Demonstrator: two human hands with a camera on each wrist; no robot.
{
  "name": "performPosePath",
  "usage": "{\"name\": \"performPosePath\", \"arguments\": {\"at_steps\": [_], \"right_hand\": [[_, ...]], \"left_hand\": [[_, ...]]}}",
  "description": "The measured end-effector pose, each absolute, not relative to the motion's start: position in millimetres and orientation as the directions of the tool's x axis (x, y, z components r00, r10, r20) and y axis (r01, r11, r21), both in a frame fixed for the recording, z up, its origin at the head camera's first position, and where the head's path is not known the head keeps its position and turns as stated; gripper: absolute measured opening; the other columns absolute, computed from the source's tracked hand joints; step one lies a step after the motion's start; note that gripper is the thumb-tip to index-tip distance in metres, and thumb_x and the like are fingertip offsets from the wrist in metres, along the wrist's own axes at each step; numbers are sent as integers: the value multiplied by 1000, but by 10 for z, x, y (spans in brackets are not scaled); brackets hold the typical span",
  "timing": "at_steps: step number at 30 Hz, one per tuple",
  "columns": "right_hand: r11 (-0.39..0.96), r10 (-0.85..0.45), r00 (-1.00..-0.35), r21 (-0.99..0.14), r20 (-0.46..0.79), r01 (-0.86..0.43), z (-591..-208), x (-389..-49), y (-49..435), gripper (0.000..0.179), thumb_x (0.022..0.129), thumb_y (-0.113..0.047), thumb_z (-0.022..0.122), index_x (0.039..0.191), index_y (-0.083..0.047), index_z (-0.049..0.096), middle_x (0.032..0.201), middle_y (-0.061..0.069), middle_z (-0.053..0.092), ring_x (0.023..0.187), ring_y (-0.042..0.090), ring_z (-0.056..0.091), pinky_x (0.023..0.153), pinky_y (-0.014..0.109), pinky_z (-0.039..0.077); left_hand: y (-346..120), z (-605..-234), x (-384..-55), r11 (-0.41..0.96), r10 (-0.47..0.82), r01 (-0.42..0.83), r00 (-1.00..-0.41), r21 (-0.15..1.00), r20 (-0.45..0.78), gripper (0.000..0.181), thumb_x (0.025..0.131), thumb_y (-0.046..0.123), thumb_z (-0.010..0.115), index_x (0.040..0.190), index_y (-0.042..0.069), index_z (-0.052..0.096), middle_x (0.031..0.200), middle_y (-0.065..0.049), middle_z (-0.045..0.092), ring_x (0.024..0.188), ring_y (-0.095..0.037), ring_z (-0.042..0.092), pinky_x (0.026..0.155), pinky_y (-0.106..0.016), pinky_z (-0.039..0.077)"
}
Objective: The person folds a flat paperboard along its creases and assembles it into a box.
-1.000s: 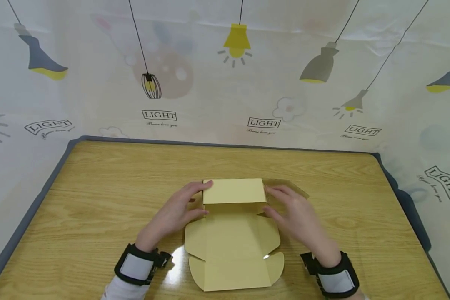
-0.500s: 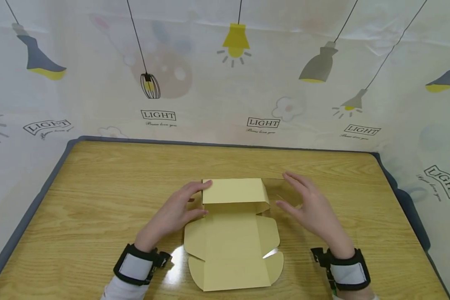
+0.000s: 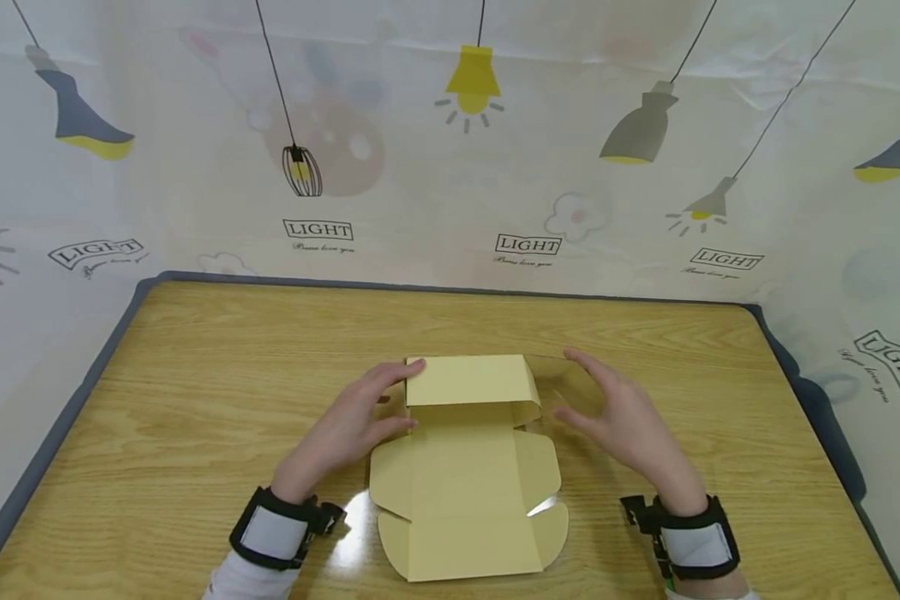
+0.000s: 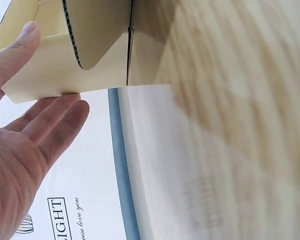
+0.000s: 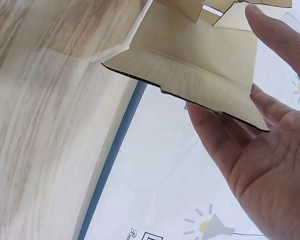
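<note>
Head view: on the desk (image 3: 232,342) toward 6 o'clock, a cream cardboard carton (image 3: 461,471), part folded. Clock positions below taken from carton's middle. Nearest, at 6 o'clock, flat front panel (image 3: 472,552); at 5 and 7, rounded flaps (image 3: 552,535), also low. Judged light throughout, stiff across the panels, yielding along the creases (image 3: 465,520); fluted edge (image 4: 71,36) visible in the left wrist view. Smooth facing, possibly a little slippery; likeliest to crumple or tear at narrow flap roots. Farther out, at 10 o'clock, left grip (image 3: 345,425), grasping one end of the raised section (image 3: 467,380) between thumb and fingers. At 2 o'clock, right grip (image 3: 630,425), spread about the end flap (image 3: 555,377) and not clenched; unable to tell how firmly in contact. Raised section at 12 o'clock, folded over the far end. Best held there by both ends, close to the creases, under light pressure; not to be tugged by loose flaps. Beyond, lamp-printed backdrop (image 3: 420,250).
</note>
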State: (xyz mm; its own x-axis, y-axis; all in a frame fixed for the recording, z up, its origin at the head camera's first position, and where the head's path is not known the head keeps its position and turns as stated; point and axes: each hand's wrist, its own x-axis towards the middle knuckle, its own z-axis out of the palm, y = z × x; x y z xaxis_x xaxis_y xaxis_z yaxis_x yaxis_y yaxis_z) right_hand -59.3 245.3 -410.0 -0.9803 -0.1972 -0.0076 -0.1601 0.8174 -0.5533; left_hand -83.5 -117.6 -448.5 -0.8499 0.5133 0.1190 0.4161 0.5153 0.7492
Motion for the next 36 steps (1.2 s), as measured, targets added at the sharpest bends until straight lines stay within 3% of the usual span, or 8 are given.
{"name": "performPosePath", "arguments": {"at_steps": [9, 11, 13, 17, 22, 29, 32, 36], "right_hand": [[824, -156, -986, -558, -58, -97, -4131, -560, 2401, 87, 85, -22, 88, 158, -11, 41, 156, 28, 53, 137, 52, 57, 110, 67, 50], [832, -147, -985, -550, -88, -75, -4138, -549, 2389, 97, 82, -25, 91, 161, -13, 36, 150, 30, 58, 120, 48, 68, 101, 63, 57], [836, -133, -981, -548, -140, -35, -4147, -536, 2376, 108, 78, -27, 93, 164, -17, 28, 130, 29, 68, 92, 37, 74, 83, 53, 62], [840, -121, -970, -542, -209, 12, -4168, -523, 2339, 126, 74, -30, 96, 169, -20, 13, 93, 18, 69, 55, 17, 54, 57, 33, 50], [866, -125, -977, -500, -172, -23, -4190, -498, 2289, 130, 72, -27, 97, 168, -14, 11, 100, 18, 71, 54, 16, 51, 53, 30, 45], [903, -114, -985, -426, -128, -49, -4215, -461, 2233, 125, 72, -21, 97, 167, -10, 15, 67, 2, 56, 49, 14, 47, 47, 29, 42], [917, -117, -989, -391, -89, -74, -4228, -443, 2214, 123, 71, -19, 97, 164, -7, 18, 76, 8, 64, 51, 13, 49, 47, 28, 42], [926, -126, -992, -363, -29, -107, -4261, -416, 2193, 121, 69, -16, 97, 162, -4, 20, 115, 25, 73, 56, 13, 52, 49, 27, 44]], "left_hand": [[-1174, -4478, -837, 511, 512, 421, -849, 750, 127, 76, 90, 7, 81, 158, 12, 46, 156, -17, 54, 139, -40, 59, 107, -48, 59], [-1172, -4476, -837, 509, 512, 421, -849, 751, 129, 77, 90, 8, 82, 158, 12, 47, 156, -17, 54, 138, -40, 59, 107, -48, 59], [-1170, -4474, -837, 510, 512, 424, -849, 749, 132, 77, 89, 8, 82, 158, 13, 47, 156, -17, 54, 138, -40, 59, 107, -48, 59], [-1171, -4470, -836, 510, 515, 429, -847, 746, 135, 77, 89, 8, 82, 158, 13, 47, 156, -17, 54, 139, -40, 59, 107, -48, 59], [-1176, -4472, -834, 513, 515, 433, -846, 741, 137, 77, 89, 8, 82, 158, 12, 47, 156, -17, 54, 138, -40, 59, 107, -48, 59], [-1174, -4477, -832, 509, 515, 431, -846, 745, 137, 77, 89, 8, 82, 158, 12, 47, 156, -17, 55, 136, -39, 61, 106, -48, 60], [-1174, -4477, -832, 512, 515, 431, -847, 743, 136, 77, 89, 8, 82, 158, 12, 47, 156, -17, 55, 136, -39, 61, 106, -47, 60], [-1173, -4476, -831, 516, 514, 429, -848, 741, 133, 77, 89, 9, 82, 158, 12, 47, 156, -17, 54, 135, -39, 62, 106, -47, 60]]}}
